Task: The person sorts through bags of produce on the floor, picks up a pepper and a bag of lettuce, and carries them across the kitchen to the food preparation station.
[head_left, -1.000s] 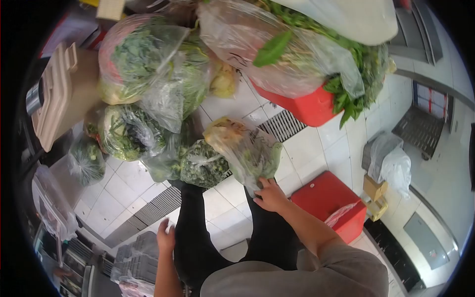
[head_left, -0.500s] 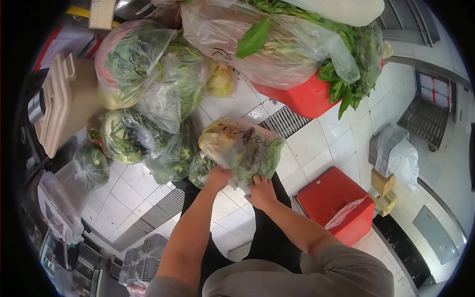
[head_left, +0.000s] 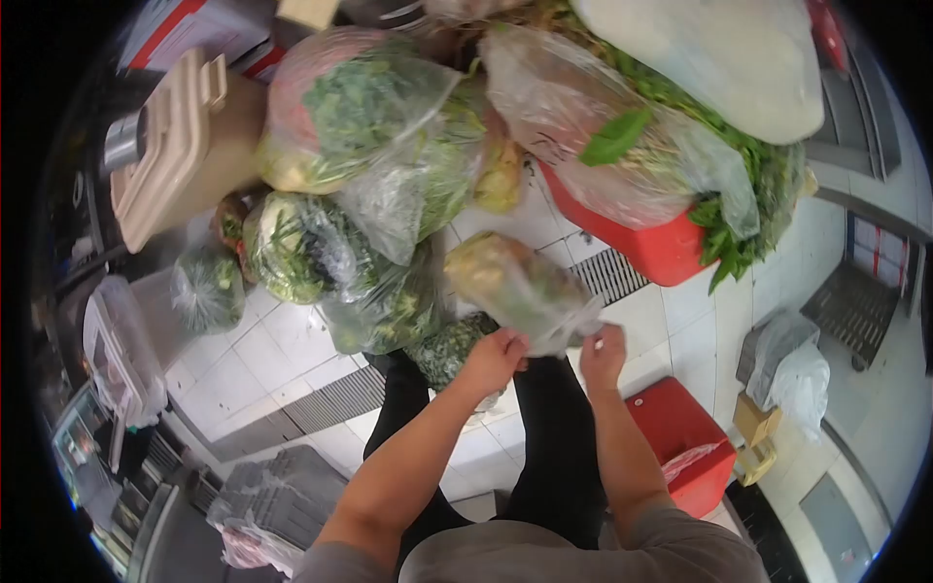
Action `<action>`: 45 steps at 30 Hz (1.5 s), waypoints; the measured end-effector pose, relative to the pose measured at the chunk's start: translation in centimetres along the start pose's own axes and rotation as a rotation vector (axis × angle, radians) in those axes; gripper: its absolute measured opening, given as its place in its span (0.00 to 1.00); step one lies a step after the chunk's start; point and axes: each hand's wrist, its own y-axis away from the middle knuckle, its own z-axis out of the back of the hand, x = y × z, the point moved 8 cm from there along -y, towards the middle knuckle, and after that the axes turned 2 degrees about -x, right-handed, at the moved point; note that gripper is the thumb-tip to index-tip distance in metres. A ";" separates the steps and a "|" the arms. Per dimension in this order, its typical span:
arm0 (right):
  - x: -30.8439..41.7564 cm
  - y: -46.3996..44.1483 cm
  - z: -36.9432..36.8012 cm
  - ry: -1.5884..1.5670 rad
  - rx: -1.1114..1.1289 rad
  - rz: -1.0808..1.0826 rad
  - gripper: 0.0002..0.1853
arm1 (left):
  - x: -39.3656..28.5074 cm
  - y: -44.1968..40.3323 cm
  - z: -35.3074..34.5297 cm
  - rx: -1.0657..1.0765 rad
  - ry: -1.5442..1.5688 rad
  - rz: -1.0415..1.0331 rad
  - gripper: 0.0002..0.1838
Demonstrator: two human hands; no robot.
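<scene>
Left hand [head_left: 494, 361] and right hand [head_left: 603, 360] have fingers clamped on the near edge of a clear plastic bag of yellow-green produce [head_left: 510, 282], at their eleven o'clock. Even tension should prevent tearing. A red box-shaped container [head_left: 671, 428] stands at four o'clock.

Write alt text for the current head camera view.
A person's left hand and right hand hold the near end of a clear plastic bag of produce over a white tiled floor, with more bagged greens beyond and a red box at right.
</scene>
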 end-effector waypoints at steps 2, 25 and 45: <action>-1.7 -4.2 -1.1 -0.121 -0.106 -0.207 0.05 | 0.2 -0.5 -1.3 0.176 0.165 -0.117 0.27; 28.9 -28.7 -21.1 -1.325 0.443 -0.722 0.21 | 26.9 24.4 18.1 -0.664 -0.543 0.244 0.41; 36.1 -7.8 -17.7 -1.131 0.084 -0.328 0.26 | 28.2 25.0 19.3 -0.670 -0.570 0.170 0.38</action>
